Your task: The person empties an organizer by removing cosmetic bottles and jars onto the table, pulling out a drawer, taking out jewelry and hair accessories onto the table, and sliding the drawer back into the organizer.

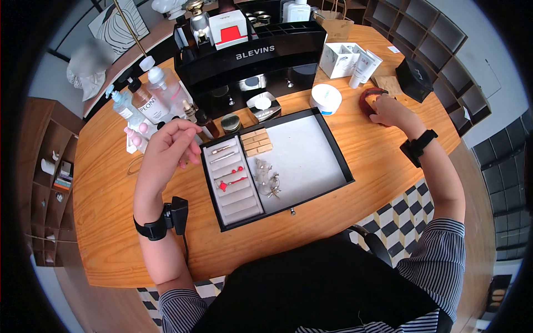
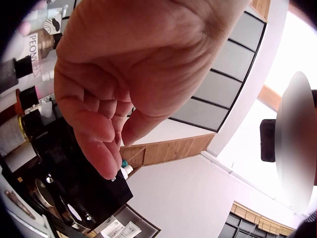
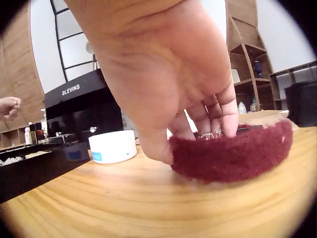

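Note:
My left hand (image 1: 166, 147) (image 2: 133, 74) hangs in the air left of the open drawer (image 1: 338, 151), fingers loosely bent and holding nothing. At the right of the table my right hand (image 1: 393, 114) (image 3: 168, 74) reaches down into a dark red fuzzy ring-shaped item (image 1: 365, 104) (image 3: 233, 154). Its fingers are behind the red rim, and small shiny jewelry (image 3: 210, 135) shows by the fingertips; whether they grip it cannot be told. Inside the drawer lie a grey ring cushion (image 1: 236, 195) with red jewelry (image 1: 224, 186), wooden blocks (image 1: 257, 142) and a silvery cluster (image 1: 265, 176).
A black organizer (image 1: 255, 61) stands behind the drawer. Bottles (image 1: 151, 105) crowd the left. A white jar (image 1: 326, 99) sits between drawer and red item, with tubes (image 1: 365, 67), a white box (image 1: 337, 60) and a black box (image 1: 415, 79) farther back.

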A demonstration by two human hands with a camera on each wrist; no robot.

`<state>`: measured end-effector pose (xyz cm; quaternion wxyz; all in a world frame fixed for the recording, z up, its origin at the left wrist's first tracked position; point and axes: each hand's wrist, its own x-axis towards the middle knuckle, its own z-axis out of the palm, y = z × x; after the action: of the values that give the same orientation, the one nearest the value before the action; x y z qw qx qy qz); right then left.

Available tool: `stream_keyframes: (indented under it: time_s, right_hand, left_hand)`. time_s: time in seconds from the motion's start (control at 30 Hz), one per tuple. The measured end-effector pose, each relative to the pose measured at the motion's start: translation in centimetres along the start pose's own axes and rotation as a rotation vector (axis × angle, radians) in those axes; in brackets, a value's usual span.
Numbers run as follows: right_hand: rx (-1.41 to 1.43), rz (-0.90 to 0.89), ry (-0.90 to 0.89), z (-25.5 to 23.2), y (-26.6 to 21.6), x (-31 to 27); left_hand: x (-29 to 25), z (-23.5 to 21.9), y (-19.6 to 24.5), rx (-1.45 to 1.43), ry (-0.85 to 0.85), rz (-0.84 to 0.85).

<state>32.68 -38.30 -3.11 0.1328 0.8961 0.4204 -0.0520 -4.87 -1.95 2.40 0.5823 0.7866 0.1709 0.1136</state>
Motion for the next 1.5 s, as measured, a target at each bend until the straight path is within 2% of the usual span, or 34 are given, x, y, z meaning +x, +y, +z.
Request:
stream_keyframes:
  time_s: [0.07, 0.3, 0.43, 0.5, 0.53, 0.6, 0.67, 0.77, 0.8, 0.9, 1.0, 1.33, 1.5]
  right_hand:
    - [0.115, 0.095, -0.117, -0.9, -0.5, -0.3]
    - [0.286, 0.104, -0.015, -1.3, 0.4, 0.5]
    - [0.183, 0.114, -0.053, -2.3, 0.3, 1.8]
    - [-0.040, 0.046, 0.252, -2.8, -1.0, 2.2]
    - [0.003, 0.035, 0.302, -4.7, -4.4, 1.2]
    - [0.280, -0.316, 0.402, -6.0, -8.5, 1.0]
    - [0.445, -0.542, 0.252, -6.7, -13.2, 1.2]
    - [0.374, -0.768, 0.250, -6.2, -19.2, 1.6]
    - [0.318, -0.752, 0.162, -7.2, -21.2, 0.9]
    - [0.190, -0.817, 0.114, -5.7, -24.2, 2.4]
    - [0.159, -0.793, 0.219, -4.7, -26.0, 2.8]
    - [-0.123, -0.707, 0.236, -5.1, -28.1, 2.2]
    - [-0.036, -0.727, 0.295, -4.3, -28.1, 2.0]
  left_hand:
    - [0.0, 0.0, 0.1, 0.006, 0.005, -0.003]
    - [0.1, -0.1, -0.1, 0.007, 0.019, 0.009]
    - [0.2, -0.2, 0.0, 0.006, 0.006, 0.004]
    - [0.3, -0.1, -0.1, -0.016, 0.010, -0.018]
    - [0.4, 0.0, 0.0, -0.014, 0.011, -0.021]
    - [0.4, 0.1, -0.1, -0.002, 0.001, -0.021]
    - [0.5, -0.1, -0.2, 0.009, -0.013, -0.022]
    - [0.5, -0.1, -0.4, 0.022, -0.026, -0.015]
    - [0.5, -0.1, -0.5, 0.024, -0.027, -0.009]
    - [0.5, -0.1, -0.4, 0.020, -0.022, -0.007]
    - [0.5, -0.2, -0.5, 0.014, -0.024, 0.019]
    - [0.2, 0.2, 0.2, 0.010, 0.018, -0.022]
    - [0.3, 0.1, -0.1, -0.004, -0.005, 0.011]
